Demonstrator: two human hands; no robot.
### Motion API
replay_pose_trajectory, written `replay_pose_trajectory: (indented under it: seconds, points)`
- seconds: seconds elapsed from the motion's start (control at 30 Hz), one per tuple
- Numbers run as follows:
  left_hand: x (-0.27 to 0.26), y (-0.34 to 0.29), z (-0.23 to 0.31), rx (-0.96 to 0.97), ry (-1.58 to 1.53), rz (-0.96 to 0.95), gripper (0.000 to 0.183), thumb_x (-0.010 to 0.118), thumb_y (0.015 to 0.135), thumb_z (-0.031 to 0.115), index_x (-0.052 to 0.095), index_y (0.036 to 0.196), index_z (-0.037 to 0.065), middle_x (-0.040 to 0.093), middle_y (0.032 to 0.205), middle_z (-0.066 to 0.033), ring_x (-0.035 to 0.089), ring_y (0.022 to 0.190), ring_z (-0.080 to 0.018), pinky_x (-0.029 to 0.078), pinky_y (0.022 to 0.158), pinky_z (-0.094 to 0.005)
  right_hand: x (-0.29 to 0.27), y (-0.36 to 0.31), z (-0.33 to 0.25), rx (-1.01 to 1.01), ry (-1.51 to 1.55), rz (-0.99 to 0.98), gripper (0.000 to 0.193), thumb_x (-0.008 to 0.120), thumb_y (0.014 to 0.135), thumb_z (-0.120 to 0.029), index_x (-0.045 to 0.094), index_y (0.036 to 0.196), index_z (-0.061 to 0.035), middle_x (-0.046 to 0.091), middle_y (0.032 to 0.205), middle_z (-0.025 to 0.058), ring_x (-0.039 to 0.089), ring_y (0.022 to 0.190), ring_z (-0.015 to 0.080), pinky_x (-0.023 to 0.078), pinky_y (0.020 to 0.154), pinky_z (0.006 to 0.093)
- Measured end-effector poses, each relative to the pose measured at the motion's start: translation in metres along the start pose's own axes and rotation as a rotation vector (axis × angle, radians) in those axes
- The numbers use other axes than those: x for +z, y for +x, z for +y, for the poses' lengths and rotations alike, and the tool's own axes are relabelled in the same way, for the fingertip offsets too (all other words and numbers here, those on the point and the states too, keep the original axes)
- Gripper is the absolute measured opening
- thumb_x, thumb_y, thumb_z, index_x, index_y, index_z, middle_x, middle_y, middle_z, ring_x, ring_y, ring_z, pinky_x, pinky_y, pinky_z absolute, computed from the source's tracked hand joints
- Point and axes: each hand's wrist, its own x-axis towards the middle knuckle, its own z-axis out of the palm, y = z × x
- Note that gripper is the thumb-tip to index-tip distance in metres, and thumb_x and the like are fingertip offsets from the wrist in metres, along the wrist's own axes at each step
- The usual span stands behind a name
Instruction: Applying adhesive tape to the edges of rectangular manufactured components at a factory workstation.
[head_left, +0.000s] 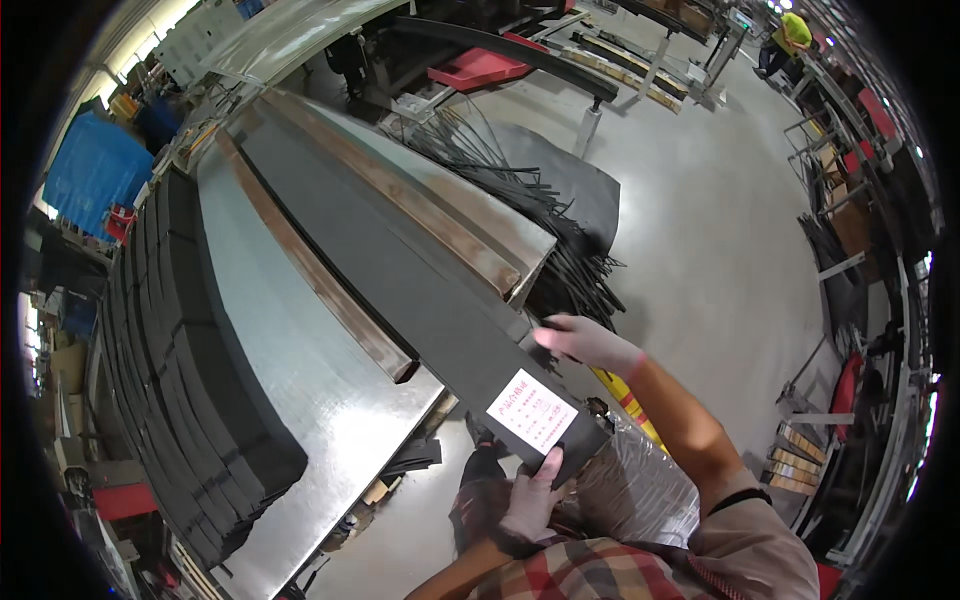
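Note:
A long dark grey strip stack (400,270) lies lengthwise between two brown-edged rails on the metal table, its near end reaching past the table edge toward me. A white printed label (532,411) sits on top of that end. My left hand (530,500), in a pale glove, grips the end, its thumb on top beside the label and its fingers hidden underneath. My right hand (590,343), gloved too, is closed at the strip stack's right edge, above the label. What its curled fingers hold, if anything, is too small to make out.
Strapped bundles of dark strips (200,370) stand along the left of the metal table (290,350). Loose black offcuts (570,250) hang and pile beyond the right rail (440,220). Clear plastic wrap (640,480) lies near my right forearm. Farther off, a person in yellow (793,35) bends over.

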Motion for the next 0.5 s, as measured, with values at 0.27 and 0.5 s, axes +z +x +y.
replay_pose_trajectory:
  seconds: [0.27, 0.5]
  points:
    - [-0.015, -0.048, 0.037, 0.79, 0.879, 0.08, 0.06, 0.085, 0.073, 0.026, 0.048, 0.111, -0.002, 0.056, 0.08, -0.003, 0.054, 0.07, -0.0117, 0.048, 0.061, -0.028, 0.046, -0.136, -0.029, -0.471, -0.769, -0.339, 0.042, 0.06, 0.088, -0.015, 0.051, 0.129, -0.0109, 0.053, 0.115, 0.0138, 0.058, 0.103, 0.0311, 0.046, 0.089, 0.0369]
    - [-0.058, -0.033, 0.109, 0.461, 0.799, -0.113, 0.029, 0.073, 0.084, 0.013, 0.055, 0.063, 0.007, 0.056, 0.062, -0.0028, 0.053, 0.063, -0.0068, 0.046, 0.06, -0.024, -0.04, -0.06, 0.001, -0.3, -0.329, -0.413, 0.036, 0.064, 0.089, -0.019, 0.06, 0.124, -0.0143, 0.07, 0.101, 0.0128, 0.068, 0.094, 0.0264, 0.052, 0.083, 0.0352]
